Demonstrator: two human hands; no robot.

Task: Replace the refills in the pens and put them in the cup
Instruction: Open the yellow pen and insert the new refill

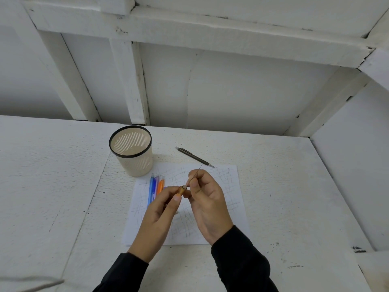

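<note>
My left hand pinches a brownish pen barrel between thumb and fingers, its open end pointing up and away. My right hand pinches a thin refill whose lower end sits in the barrel's opening and whose tip sticks up past my fingers. Both hands hover over a scribbled sheet of paper. A beige slotted cup with a black rim stands behind and to the left. A few coloured pens, blue, purple and orange, lie side by side on the paper beside the cup. A dark pen lies alone beyond the paper.
The white table ends at a white wall with slanted wooden braces at the back. A white side panel closes off the right. A pale cable lies at the near left corner.
</note>
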